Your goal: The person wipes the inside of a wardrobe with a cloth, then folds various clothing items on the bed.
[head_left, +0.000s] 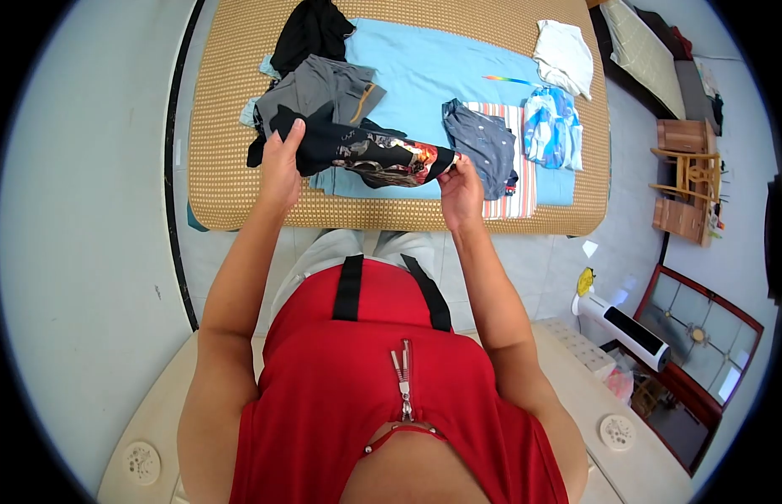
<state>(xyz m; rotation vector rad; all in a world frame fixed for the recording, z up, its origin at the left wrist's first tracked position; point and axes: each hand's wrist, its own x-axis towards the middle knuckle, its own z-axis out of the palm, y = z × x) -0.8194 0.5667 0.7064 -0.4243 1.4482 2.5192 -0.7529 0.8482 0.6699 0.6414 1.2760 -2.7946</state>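
Note:
A black printed T-shirt [383,155], gathered into a long strip, is stretched between my two hands above the bed. My left hand [282,164] grips its left end, thumb on top. At the other end, my right hand [462,189] pinches the edge near the red and orange print. Just beyond the left hand lie grey trousers [311,88] with a tan stripe, and a black garment [311,38] behind them. Close to my right hand is a folded dark grey-blue garment [483,147] on a striped cloth [525,181]. The shirt hides part of the pile below it.
A light blue sheet [425,63] covers part of the woven bed mat [223,172]. A blue-and-white garment [552,126] and a white garment [565,57] lie at the right. Wooden chair [689,175] and white tower fan [626,328] stand off to the right.

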